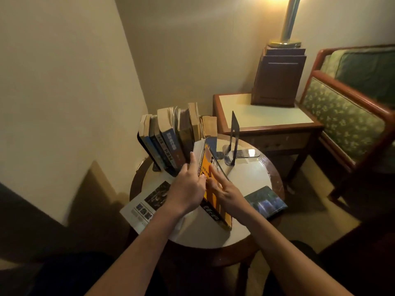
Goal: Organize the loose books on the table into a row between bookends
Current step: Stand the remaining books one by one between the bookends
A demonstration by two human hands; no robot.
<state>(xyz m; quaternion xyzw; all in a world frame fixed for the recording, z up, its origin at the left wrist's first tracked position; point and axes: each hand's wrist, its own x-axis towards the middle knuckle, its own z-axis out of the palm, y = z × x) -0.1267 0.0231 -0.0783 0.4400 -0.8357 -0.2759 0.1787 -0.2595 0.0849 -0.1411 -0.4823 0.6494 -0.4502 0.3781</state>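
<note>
A row of several upright books (171, 137) leans against a dark bookend (147, 150) at the far left of the round table (203, 236). An orange book (210, 189) stands on edge, tilted, at the row's right end. My left hand (188, 186) lies against its left face with fingers reaching up between it and the row. My right hand (224, 191) presses straight fingers on its right cover. A metal bookend (233, 144) stands apart to the right. A white book (147, 204) lies flat at left, a dark green book (265, 201) flat at right.
A square side table (263, 116) with a brown box (277, 80) and a lamp post (288, 22) stands behind. A green patterned armchair (346, 116) is at the right. Walls close in at left and behind the books.
</note>
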